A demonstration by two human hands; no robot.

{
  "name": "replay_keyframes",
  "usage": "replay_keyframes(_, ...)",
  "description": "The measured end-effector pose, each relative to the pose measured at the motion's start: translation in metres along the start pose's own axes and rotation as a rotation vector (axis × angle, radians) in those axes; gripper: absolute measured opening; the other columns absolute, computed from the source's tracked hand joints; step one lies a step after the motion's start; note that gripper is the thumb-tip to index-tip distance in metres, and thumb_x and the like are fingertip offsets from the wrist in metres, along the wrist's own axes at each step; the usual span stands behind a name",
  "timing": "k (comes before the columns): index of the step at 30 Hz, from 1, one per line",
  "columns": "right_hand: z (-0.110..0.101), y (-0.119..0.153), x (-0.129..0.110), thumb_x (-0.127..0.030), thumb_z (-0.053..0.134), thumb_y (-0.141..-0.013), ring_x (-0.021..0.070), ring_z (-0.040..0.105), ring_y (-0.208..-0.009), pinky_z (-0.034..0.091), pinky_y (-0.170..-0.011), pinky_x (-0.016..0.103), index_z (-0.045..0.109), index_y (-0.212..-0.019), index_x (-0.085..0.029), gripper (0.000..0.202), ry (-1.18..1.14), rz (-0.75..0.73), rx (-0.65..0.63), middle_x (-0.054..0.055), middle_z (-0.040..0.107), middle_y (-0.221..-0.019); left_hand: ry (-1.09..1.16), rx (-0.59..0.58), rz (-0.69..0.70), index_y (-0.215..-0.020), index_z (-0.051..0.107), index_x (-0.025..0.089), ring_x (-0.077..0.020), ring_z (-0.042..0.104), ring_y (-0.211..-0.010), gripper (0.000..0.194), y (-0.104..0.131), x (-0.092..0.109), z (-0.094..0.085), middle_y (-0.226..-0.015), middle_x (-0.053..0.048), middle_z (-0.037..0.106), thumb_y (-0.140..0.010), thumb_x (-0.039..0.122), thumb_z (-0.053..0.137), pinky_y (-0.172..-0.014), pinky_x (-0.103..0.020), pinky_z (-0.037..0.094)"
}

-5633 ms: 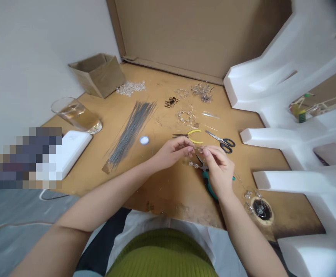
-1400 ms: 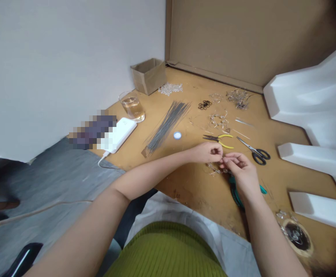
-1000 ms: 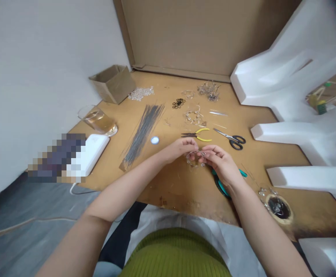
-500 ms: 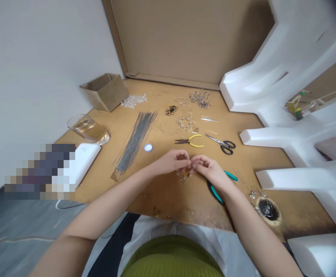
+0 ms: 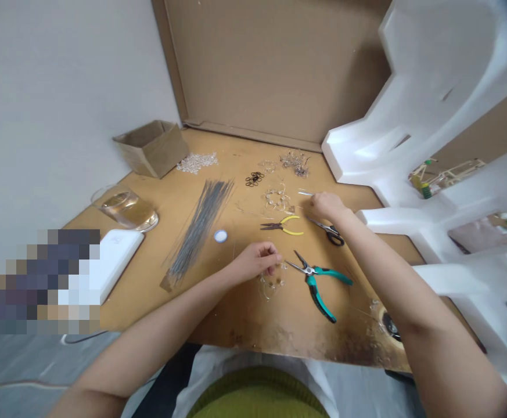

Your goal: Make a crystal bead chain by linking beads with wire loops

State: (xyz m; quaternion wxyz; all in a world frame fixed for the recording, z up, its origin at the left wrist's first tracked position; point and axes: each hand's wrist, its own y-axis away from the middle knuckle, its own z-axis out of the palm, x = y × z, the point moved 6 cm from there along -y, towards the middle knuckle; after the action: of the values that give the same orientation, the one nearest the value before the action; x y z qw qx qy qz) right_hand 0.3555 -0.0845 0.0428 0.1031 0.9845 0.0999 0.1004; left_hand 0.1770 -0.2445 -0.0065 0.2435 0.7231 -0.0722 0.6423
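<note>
My left hand [image 5: 259, 258] is closed in a pinch on a beaded wire ring [image 5: 272, 284], whose clear beads hang below the fingertips over the table's front part. My right hand [image 5: 328, 206] is stretched out to the right, fingers curled down at the thin silvery metal strips [image 5: 305, 193]. It covers their right ends, and whatever is between its fingertips is hidden. Just below the right hand lie black-handled scissors [image 5: 334, 235], partly under the wrist. Teal-handled long-nose pliers [image 5: 309, 271] rest spread apart to the right of the left hand.
Yellow-handled pliers [image 5: 281, 225], another beaded ring [image 5: 277, 199], black loops [image 5: 254, 179] and a bundle of grey wires [image 5: 201, 229] lie on the table. Farther left are a glass [image 5: 126, 209], a cardboard box [image 5: 153, 151] and clear beads [image 5: 196, 162]. White foam [image 5: 384, 217] borders the right.
My right hand has left the left hand and moved forward and right to the metal strips, uncovering the teal pliers. The left hand stays at the beaded ring. The view has shifted slightly.
</note>
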Motion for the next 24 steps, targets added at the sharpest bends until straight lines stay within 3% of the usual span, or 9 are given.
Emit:
replay_keyframes(5, 0.012, -0.020, -0.011, -0.034, 0.054, -0.087, 0.0209, 0.057, -0.100, 0.048, -0.085, 0.041, 0.055, -0.115, -0.013, 0.036, 0.048, -0.023, -0.101, 0.011, 0.057, -0.117, -0.033, -0.061, -0.039, -0.072, 0.049, 0.016, -0.0101, 0.055, -0.051, 0.028, -0.006, -0.015, 0.007, -0.057, 0.002, 0.059, -0.074, 0.043, 0.058, -0.052, -0.021, 0.039)
replay_keyframes(8, 0.013, -0.021, -0.013, -0.032, 0.056, -0.086, 0.0211, 0.058, -0.100, 0.048, -0.084, 0.041, 0.056, -0.113, -0.013, 0.034, 0.038, -0.038, -0.134, 0.011, 0.058, -0.115, -0.243, -0.014, 0.093, -0.072, 0.052, 0.016, -0.0102, 0.052, -0.055, 0.025, -0.006, -0.010, 0.006, -0.061, 0.002, 0.057, -0.077, 0.040, 0.055, -0.054, -0.021, 0.038)
replay_keyframes(11, 0.006, -0.015, -0.008, -0.025, 0.064, -0.075, 0.0267, 0.061, -0.095, 0.047, -0.078, 0.036, 0.065, -0.100, -0.008, 0.031, -0.012, -0.050, -0.155, 0.018, 0.065, -0.103, -0.585, 0.092, 0.263, -0.073, 0.057, 0.017, -0.0114, 0.050, -0.062, 0.025, -0.001, 0.002, 0.000, -0.070, 0.000, 0.057, -0.081, 0.040, 0.051, -0.058, -0.022, 0.037)
replay_keyframes(13, 0.000, -0.006, -0.005, -0.019, 0.065, -0.066, 0.0281, 0.064, -0.085, 0.047, -0.070, 0.032, 0.069, -0.089, -0.007, 0.027, -0.061, -0.073, -0.172, 0.019, 0.069, -0.090, -0.742, 0.160, 0.311, -0.079, 0.060, 0.017, -0.0135, 0.052, -0.070, 0.025, 0.001, 0.009, -0.006, -0.079, -0.002, 0.058, -0.083, 0.040, 0.049, -0.063, -0.024, 0.039)
replay_keyframes(18, -0.012, 0.037, -0.016, -0.011, 0.059, -0.055, 0.0184, 0.061, -0.059, 0.042, -0.052, 0.025, 0.068, -0.075, -0.017, 0.023, -0.266, -0.211, -0.235, 0.003, 0.065, -0.057, -0.934, 0.388, 0.481, -0.099, 0.058, 0.017, -0.0176, 0.055, -0.090, 0.023, 0.002, 0.040, -0.012, -0.097, -0.008, 0.058, -0.089, 0.023, 0.038, -0.080, -0.029, 0.044)
replay_keyframes(22, -0.009, 0.077, -0.046, -0.009, 0.053, -0.057, 0.0126, 0.056, -0.050, 0.041, -0.046, 0.021, 0.064, -0.074, -0.021, 0.024, -0.488, -0.324, -0.320, -0.003, 0.061, -0.052, -1.148, 0.347, 0.564, -0.104, 0.056, 0.015, -0.0205, 0.052, -0.098, 0.027, -0.007, 0.058, 0.011, -0.109, -0.012, 0.055, -0.091, 0.020, 0.034, -0.080, -0.031, 0.045)
replay_keyframes(24, -0.004, 0.091, -0.057, -0.008, 0.051, -0.058, 0.0110, 0.055, -0.048, 0.042, -0.047, 0.020, 0.062, -0.072, -0.021, 0.022, -0.577, -0.345, -0.343, -0.004, 0.060, -0.050, -1.259, 0.279, 0.542, -0.097, 0.058, 0.012, -0.0222, 0.051, -0.093, 0.027, -0.011, 0.055, 0.024, -0.099, -0.012, 0.056, -0.091, 0.019, 0.032, -0.075, -0.032, 0.045)
